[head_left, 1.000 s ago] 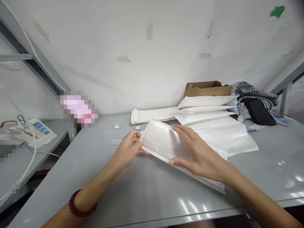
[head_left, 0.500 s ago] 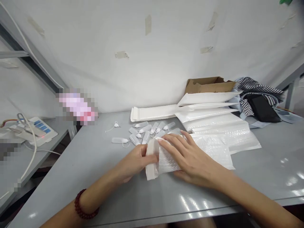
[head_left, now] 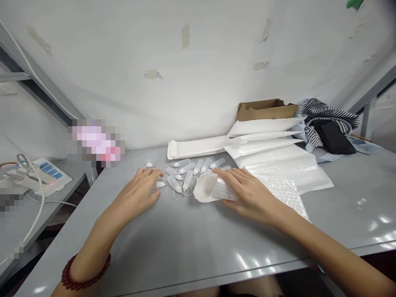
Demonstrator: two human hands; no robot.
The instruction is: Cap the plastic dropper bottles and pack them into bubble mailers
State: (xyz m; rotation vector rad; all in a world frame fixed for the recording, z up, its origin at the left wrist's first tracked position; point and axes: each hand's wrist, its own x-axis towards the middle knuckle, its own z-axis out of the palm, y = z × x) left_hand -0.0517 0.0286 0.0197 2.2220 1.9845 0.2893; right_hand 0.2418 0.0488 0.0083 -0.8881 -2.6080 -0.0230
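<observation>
My right hand [head_left: 247, 189] is closed around a white bubble mailer [head_left: 216, 192], thumb below and fingers over the top. The mailer's mouth gapes toward the left and its flap is folded out. My left hand [head_left: 139, 192], fingers loosely curved and apart, hovers over the left end of a group of small clear squeeze bottles [head_left: 187, 180] with white caps on loops. One bottle [head_left: 160, 185] shows partly from under this hand. Just beyond the fingertips lies a tiny white funnel [head_left: 149, 164].
More white bubble mailers [head_left: 278, 154] lie fanned at the right, with flat ones [head_left: 198, 147] along the wall. Behind them are a cardboard box [head_left: 266, 110], striped cloth [head_left: 334, 111] and a black pouch [head_left: 335, 138]. A device with cables [head_left: 46, 175] stands on the left table.
My left hand has let go of the mailer's mouth and moved left to the bottles. My right hand still holds the mailer, whose mouth is now rounder and wider.
</observation>
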